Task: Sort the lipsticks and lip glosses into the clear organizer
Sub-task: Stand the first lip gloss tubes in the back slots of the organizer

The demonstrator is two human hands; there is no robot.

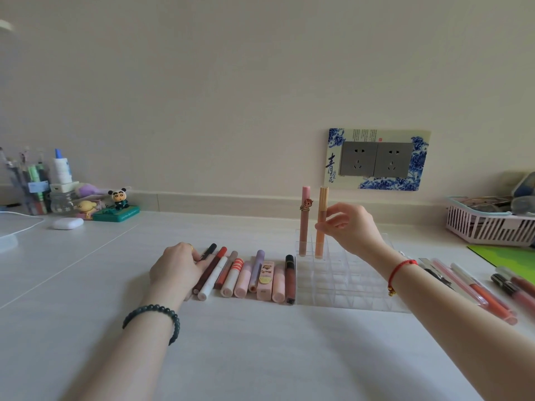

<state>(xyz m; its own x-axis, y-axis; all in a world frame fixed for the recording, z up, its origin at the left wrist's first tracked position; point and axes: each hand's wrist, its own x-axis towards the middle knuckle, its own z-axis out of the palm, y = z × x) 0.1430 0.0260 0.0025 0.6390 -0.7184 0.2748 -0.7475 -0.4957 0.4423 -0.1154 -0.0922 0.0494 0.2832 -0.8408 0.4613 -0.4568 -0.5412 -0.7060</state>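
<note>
Now, right hand (pixel 351 230) fingers (pixel 324 227) pinching orange tube (pixel 322 215) at back edge of organizer (pixel 347 285), left hand (pixel 176 267) seemingly gripping dark pencil (pixel 210 250).

White surface (pixel 260 357), wall along its far edge. Mid-surface: clear organizer (pixel 341 287), with a row of lipstick tubes (pixel 243 277) lying flat, side by side, just beside its left wall. Right edge: pink basket (pixel 480 227), green mat (pixel 503 257), loose tubes (pixel 486 296) lying angled. Far-left corner: pen holder (pixel 33 195), green figurine base (pixel 115 216), white earbud case (pixel 67 223).
</note>
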